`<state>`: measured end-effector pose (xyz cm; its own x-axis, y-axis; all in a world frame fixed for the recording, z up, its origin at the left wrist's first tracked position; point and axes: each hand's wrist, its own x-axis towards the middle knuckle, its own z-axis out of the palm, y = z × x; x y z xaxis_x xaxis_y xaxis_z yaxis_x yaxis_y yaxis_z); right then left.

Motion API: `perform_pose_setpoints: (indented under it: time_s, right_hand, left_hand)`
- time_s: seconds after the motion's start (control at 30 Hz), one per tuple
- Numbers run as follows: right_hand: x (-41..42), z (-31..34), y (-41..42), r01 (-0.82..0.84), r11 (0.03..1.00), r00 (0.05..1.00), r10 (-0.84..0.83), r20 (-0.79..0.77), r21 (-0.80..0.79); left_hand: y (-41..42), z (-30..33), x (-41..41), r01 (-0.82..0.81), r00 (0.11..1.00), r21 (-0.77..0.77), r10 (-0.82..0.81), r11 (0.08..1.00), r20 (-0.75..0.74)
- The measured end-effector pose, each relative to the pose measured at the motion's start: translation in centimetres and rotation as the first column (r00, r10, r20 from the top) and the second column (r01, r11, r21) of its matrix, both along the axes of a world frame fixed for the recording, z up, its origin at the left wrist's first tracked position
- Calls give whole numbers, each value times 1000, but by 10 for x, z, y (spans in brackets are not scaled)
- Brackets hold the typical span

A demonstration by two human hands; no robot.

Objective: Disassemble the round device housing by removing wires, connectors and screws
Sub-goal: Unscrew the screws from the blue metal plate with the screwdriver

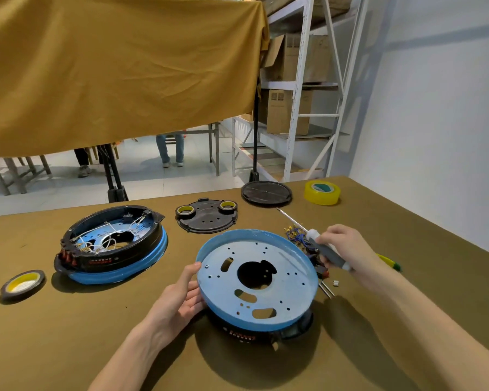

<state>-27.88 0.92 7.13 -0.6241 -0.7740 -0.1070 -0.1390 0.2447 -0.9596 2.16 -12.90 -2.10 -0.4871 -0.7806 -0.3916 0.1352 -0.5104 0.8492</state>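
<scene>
Olive table (68, 334): my left hand (178, 300) grips the tilted blue housing (256, 277); my right hand (347, 249) grips the screwdriver (326, 251). Housing may slip from its one-sided hold onto the loose wires (295, 234).

blue round housing (256, 280), tilted, stripped bare, near table edge.
</scene>
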Motion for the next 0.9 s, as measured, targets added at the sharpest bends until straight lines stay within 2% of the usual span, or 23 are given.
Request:
perform_pose_setpoints:
  time_s: [0.13, 0.27, 0.37, 0.53, 0.7, 0.83, 0.9]
  right_hand:
    - [-6, -45, 10, 108, 994, 977, -100, -189, 30]
    - [-5, -84, 17, 48, 997, 878, -17, -478, 53]
    - [-3, -96, 15, 7, 993, 799, 64, -597, 115]
    - [-5, -91, 3, -9, 978, 744, 146, -652, 209]
    - [-7, -81, -5, 14, 973, 721, 149, -677, 228]
    - [-2, -50, -17, 37, 998, 810, -57, -583, -46]
    - [11, -27, -30, -20, 991, 807, -64, -588, -135]
  left_hand:
    - [-8, 1, 10, -79, 997, -26, 79, 997, 7]
    - [-11, -1, 15, -145, 989, -14, 145, 989, 0]
    - [-10, -3, 15, -153, 988, -17, 152, 988, -4]
    - [-10, -5, 14, -140, 990, -33, 140, 990, 6]
    - [-10, -4, 15, -129, 992, -15, 129, 992, 8]
    - [-11, -2, 17, -109, 994, 3, 109, 994, 10]
    - [-12, -3, 16, -103, 995, 24, 103, 994, -3]
